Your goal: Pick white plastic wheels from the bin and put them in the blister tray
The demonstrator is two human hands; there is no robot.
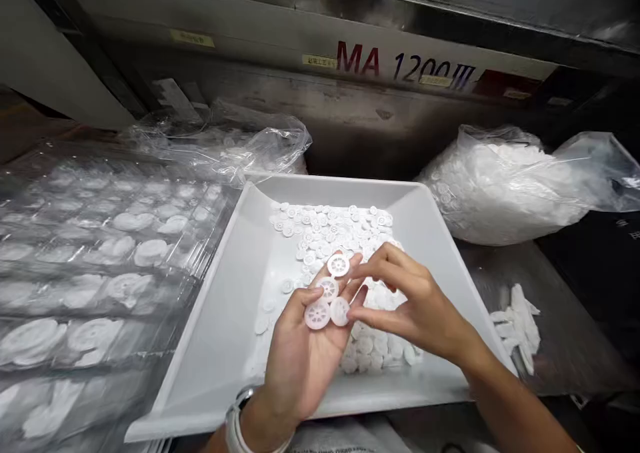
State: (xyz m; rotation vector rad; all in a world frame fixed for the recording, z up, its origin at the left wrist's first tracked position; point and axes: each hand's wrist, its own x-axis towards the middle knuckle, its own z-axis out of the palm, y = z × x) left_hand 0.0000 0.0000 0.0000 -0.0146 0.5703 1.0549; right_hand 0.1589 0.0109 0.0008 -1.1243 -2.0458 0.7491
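Several small white spoked plastic wheels (317,314) lie in my left hand (305,353), palm up, with the thumb resting against them. My right hand (405,300) comes in from the right. Its thumb touches the rightmost wheel (340,311), while its index finger reaches near the top wheel (339,265). Both hands are above a white tray (210,346) with sloping walls. Many similar white discs (320,230) are spread over the tray's floor, partly hidden by my hands.
Stacked clear plastic trays (100,286) with white parts stand at the left, a clear plastic bag (260,140) behind them. A full bag of white parts (510,186) sits at the back right. White gloves (517,326) lie at the right. A machine panel (280,56) spans the back.
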